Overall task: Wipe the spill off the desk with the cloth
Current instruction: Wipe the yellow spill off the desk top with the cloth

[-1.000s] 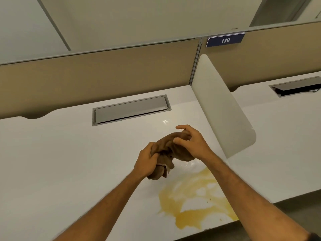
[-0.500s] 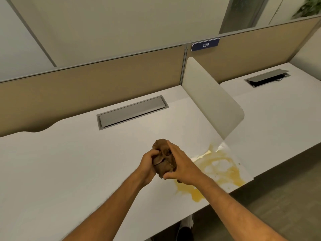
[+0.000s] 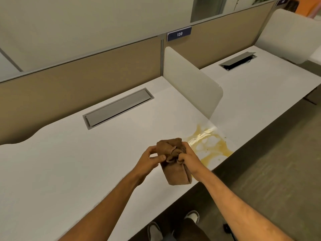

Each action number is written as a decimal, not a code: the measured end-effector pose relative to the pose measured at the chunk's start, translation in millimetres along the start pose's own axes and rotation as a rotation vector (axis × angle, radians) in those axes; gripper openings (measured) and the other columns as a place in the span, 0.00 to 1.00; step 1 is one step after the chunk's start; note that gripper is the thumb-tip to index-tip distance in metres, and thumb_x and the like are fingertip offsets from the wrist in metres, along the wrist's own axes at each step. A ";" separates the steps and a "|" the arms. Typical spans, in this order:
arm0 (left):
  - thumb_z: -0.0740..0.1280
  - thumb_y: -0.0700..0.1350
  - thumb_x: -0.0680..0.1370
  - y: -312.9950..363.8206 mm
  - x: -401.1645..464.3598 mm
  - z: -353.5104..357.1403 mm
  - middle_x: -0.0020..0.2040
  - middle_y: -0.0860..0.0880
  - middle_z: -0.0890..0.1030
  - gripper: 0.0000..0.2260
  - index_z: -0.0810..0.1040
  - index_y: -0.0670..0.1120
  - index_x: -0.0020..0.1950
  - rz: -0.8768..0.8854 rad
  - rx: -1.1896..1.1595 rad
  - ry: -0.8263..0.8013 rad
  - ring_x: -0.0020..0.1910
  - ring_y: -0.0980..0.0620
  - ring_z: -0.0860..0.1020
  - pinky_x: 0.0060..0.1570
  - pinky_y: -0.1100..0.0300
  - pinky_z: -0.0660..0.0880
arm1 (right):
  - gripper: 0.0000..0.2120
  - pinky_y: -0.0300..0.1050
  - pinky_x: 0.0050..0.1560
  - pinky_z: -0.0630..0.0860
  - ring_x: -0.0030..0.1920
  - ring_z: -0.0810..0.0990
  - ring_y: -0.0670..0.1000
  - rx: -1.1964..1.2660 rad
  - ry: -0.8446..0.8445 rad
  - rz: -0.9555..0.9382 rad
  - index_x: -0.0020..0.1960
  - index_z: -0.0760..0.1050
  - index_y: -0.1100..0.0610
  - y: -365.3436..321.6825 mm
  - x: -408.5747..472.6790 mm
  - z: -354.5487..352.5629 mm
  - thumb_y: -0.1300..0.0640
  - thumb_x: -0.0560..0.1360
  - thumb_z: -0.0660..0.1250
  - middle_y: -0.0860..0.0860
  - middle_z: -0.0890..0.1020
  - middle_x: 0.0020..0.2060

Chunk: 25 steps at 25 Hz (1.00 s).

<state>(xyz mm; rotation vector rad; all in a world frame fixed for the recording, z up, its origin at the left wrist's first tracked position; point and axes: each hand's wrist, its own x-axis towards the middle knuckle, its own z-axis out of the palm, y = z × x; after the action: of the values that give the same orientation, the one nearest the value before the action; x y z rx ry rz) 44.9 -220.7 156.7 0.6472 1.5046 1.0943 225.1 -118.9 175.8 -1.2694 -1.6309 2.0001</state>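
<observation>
While the brown cloth (image 3: 174, 164) was gripped by both the left hand (image 3: 149, 160) and right hand (image 3: 188, 160) at frame centre, the yellow spill (image 3: 209, 146) was seen just up-right, nearer the right hand, stretched along the desk (image 3: 69, 171) edge.

- A white divider panel (image 3: 194, 84) is standing upright at the right edge of the desktop.
- A closed grey cable hatch (image 3: 118, 107) is lying flush, left of the divider panel.
- A blue "139" plate (image 3: 179, 34) is sitting above the divider panel's far end.
- An open cable hatch (image 3: 238, 61) is showing right of the divider panel.
- Two shoes (image 3: 173, 225) are standing on the floor, well nearer than the divider panel.
</observation>
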 end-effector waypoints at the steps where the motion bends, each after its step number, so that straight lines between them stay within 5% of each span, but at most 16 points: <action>1: 0.77 0.50 0.77 -2.2 0.7 3.7 0.69 0.51 0.79 0.26 0.74 0.52 0.73 -0.020 -0.031 -0.030 0.66 0.48 0.80 0.62 0.48 0.81 | 0.28 0.38 0.43 0.79 0.53 0.83 0.49 0.014 -0.008 0.032 0.64 0.70 0.46 5.6 -4.8 -1.7 0.61 0.64 0.62 0.52 0.80 0.57; 3: 0.74 0.46 0.80 -8.0 0.9 13.9 0.69 0.48 0.80 0.24 0.73 0.50 0.74 -0.044 -0.019 -0.055 0.66 0.45 0.81 0.62 0.44 0.82 | 0.31 0.44 0.51 0.81 0.57 0.82 0.50 0.010 0.001 0.038 0.69 0.66 0.45 19.2 -13.0 -2.9 0.59 0.67 0.63 0.52 0.79 0.60; 6: 0.72 0.46 0.82 -24.8 -5.1 30.0 0.68 0.48 0.79 0.20 0.71 0.50 0.71 -0.082 0.049 0.010 0.63 0.47 0.81 0.53 0.51 0.85 | 0.39 0.49 0.69 0.73 0.71 0.71 0.47 -0.058 0.080 -0.051 0.78 0.55 0.38 44.1 -27.6 -0.1 0.52 0.71 0.67 0.46 0.69 0.73; 8: 0.70 0.47 0.83 -41.6 -8.6 37.7 0.67 0.49 0.78 0.17 0.70 0.51 0.70 -0.118 0.029 0.042 0.61 0.49 0.81 0.48 0.56 0.85 | 0.47 0.45 0.72 0.65 0.76 0.57 0.41 -0.311 0.031 -0.096 0.79 0.47 0.32 59.4 -35.6 6.9 0.43 0.69 0.71 0.37 0.53 0.79; 11: 0.71 0.46 0.82 -63.8 -9.1 37.2 0.65 0.48 0.80 0.17 0.72 0.50 0.69 -0.171 -0.100 0.077 0.59 0.47 0.84 0.50 0.52 0.85 | 0.59 0.46 0.69 0.65 0.73 0.53 0.39 -0.662 -0.057 -0.116 0.78 0.36 0.31 87.5 -32.0 25.0 0.37 0.62 0.76 0.32 0.39 0.79; 15: 0.72 0.47 0.82 -92.3 -6.2 15.2 0.65 0.49 0.83 0.18 0.75 0.51 0.70 -0.207 -0.095 0.036 0.61 0.50 0.84 0.56 0.56 0.83 | 0.41 0.51 0.70 0.73 0.71 0.68 0.43 -0.483 -0.010 -0.121 0.77 0.51 0.32 116.6 -7.5 44.4 0.53 0.73 0.69 0.38 0.63 0.75; 17: 0.71 0.47 0.82 -111.2 -4.7 -6.7 0.67 0.51 0.82 0.19 0.75 0.52 0.72 -0.153 0.152 0.068 0.66 0.50 0.81 0.64 0.55 0.79 | 0.37 0.53 0.68 0.75 0.69 0.71 0.45 -0.504 0.040 -0.131 0.78 0.54 0.37 134.3 6.9 49.4 0.54 0.77 0.68 0.41 0.69 0.72; 20: 0.67 0.49 0.84 -147.6 1.7 -59.4 0.79 0.52 0.69 0.26 0.67 0.48 0.81 -0.076 0.619 0.246 0.79 0.52 0.67 0.76 0.55 0.64 | 0.41 0.52 0.71 0.72 0.77 0.61 0.52 -0.694 0.126 -0.143 0.81 0.49 0.45 170.5 30.0 63.6 0.48 0.78 0.70 0.48 0.60 0.79; 23: 0.60 0.54 0.86 -185.8 13.8 -107.4 0.85 0.51 0.45 0.34 0.47 0.46 0.86 -0.033 0.964 0.127 0.85 0.49 0.45 0.83 0.49 0.49 | 0.45 0.63 0.77 0.62 0.81 0.51 0.66 -1.140 0.182 -0.208 0.83 0.46 0.56 201.8 49.1 88.8 0.37 0.78 0.64 0.61 0.52 0.82; 25: 0.55 0.58 0.87 -203.1 27.2 -121.0 0.84 0.52 0.36 0.35 0.39 0.47 0.85 0.001 1.127 0.050 0.84 0.50 0.37 0.83 0.48 0.45 | 0.46 0.64 0.78 0.57 0.80 0.49 0.68 -1.230 0.186 -0.260 0.83 0.45 0.57 205.4 64.3 98.1 0.32 0.78 0.59 0.63 0.52 0.81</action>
<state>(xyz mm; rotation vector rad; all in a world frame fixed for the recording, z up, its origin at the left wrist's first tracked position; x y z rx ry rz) -44.2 -317.5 -41.6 1.3655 2.1127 0.1533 177.4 -208.6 -37.9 -1.3292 -2.8179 0.5638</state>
